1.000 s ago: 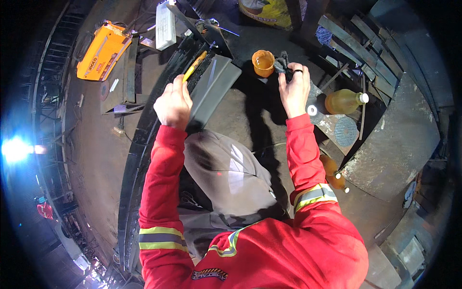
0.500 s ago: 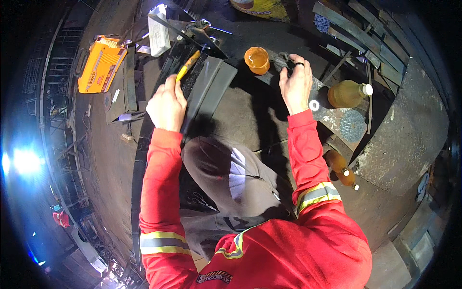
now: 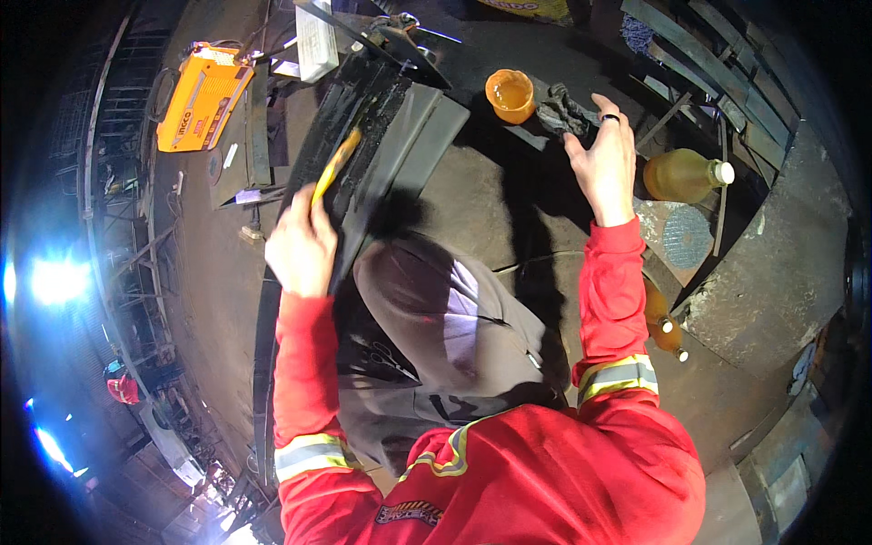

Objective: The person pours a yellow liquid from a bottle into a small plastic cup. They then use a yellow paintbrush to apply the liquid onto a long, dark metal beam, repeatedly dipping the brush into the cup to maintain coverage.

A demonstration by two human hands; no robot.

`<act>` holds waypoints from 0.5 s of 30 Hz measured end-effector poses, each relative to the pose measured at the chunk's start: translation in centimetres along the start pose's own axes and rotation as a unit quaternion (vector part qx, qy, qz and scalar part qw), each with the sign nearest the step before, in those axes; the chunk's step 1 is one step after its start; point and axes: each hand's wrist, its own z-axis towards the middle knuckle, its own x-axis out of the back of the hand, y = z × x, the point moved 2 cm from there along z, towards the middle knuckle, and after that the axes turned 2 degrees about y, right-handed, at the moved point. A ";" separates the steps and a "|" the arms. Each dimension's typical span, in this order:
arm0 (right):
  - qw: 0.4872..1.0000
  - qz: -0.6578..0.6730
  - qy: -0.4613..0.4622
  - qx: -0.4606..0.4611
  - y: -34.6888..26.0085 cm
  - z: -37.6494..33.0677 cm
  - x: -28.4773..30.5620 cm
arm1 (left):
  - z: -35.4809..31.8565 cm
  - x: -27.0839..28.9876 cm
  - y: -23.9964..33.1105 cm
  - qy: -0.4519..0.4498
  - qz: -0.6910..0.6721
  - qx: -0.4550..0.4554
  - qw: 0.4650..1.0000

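Two Work Positions: Grasp and Release

The left hand (image 3: pixel 302 245), left of centre in the frame, grasps a slim yellow-handled tool (image 3: pixel 334 168); the tool's tip is over a long black metal beam (image 3: pixel 368 104). The right hand (image 3: pixel 607 173), upper right of centre, is released, thumb and fingers parted, beside a crumpled dark-grey cloth (image 3: pixel 565 113); contact cannot be told. An orange round cup (image 3: pixel 510 96) is at upper centre, left of the cloth. A white-capped bottle of yellowish liquid (image 3: pixel 678 176) is right of the right hand.
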 end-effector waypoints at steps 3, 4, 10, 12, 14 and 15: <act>0.999 -0.025 -0.035 -0.010 -0.2 -0.2 0.6 | -5.4 1.9 -3.2 -0.008 0.009 0.028 1.000; 0.998 -0.034 -0.044 -0.010 -0.2 -0.3 0.9 | -6.7 2.4 -3.8 -0.002 0.014 0.035 0.999; 0.999 -0.016 0.008 0.029 -2.0 -1.4 2.6 | -4.7 1.1 -2.7 0.017 -0.049 0.064 0.997; 0.999 -0.006 0.004 0.031 -2.6 -1.5 2.7 | -2.1 0.0 -2.5 0.064 -0.075 0.018 0.995; 0.999 -0.006 -0.006 0.042 -2.3 -1.9 2.0 | -0.8 -0.1 -2.1 0.000 -0.116 0.104 0.988; 0.999 0.003 -0.022 0.033 -2.1 -1.9 1.8 | -0.5 -0.2 -1.9 -0.034 -0.138 0.145 0.979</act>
